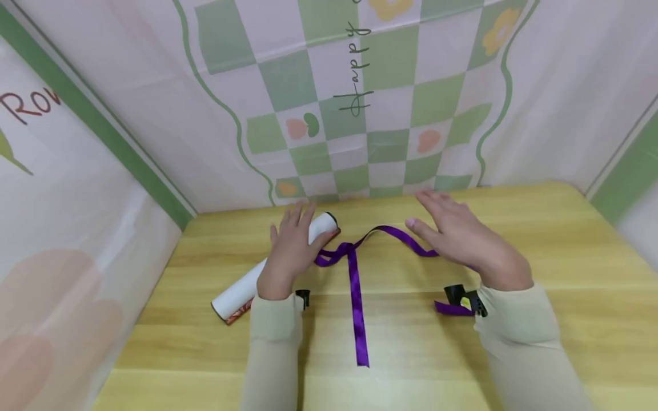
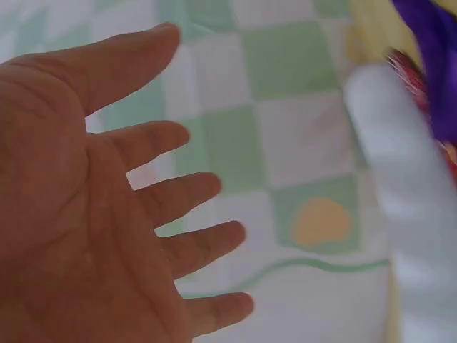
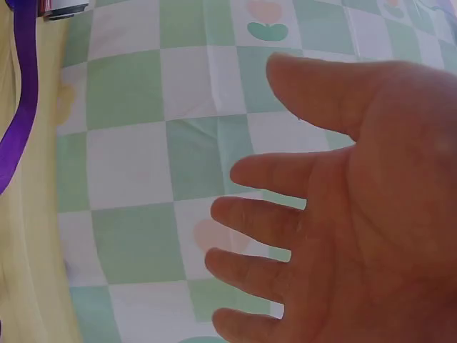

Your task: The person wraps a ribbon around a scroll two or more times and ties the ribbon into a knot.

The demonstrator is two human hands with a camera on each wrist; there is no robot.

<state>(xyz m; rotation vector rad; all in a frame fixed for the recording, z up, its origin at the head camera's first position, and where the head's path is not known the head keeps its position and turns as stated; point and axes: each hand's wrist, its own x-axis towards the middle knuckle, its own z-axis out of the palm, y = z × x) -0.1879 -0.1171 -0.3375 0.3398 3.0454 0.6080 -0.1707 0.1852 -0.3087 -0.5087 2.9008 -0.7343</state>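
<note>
Hands, 2, both empty, raised over light yellow wood-grain table (image 1: 401,377). Left hand (image 1: 290,248) hovers above white cylindrical roll with red printed strip along its lower side (image 1: 239,292); fingers spread wide, pointing far, palm down, nothing gripped. Left wrist view shows a gap between palm and roll, so no contact visible there. Right hand (image 1: 457,237) is up on the right, thumb set wide from the other 4 fingers, palm bare, above part of narrow shiny purple ribbon (image 1: 357,308).

Roll lies on its side at left, slanting from near left to far right; table takes its weight, so presumably no steadying needed. Ribbon sits just beside the roll's far end, crossing itself there; 1 tail runs straight toward the near side, another length curves right and goes behind right hand. That spread probably leaves the lengths easy to reach. Purple piece also shows by right wrist's small black device (image 1: 454,294); can't tell if same ribbon, join hidden. Far side: green-and-white checked cloth (image 1: 390,97) hung upright behind the table, likely as plain backdrop.
</note>
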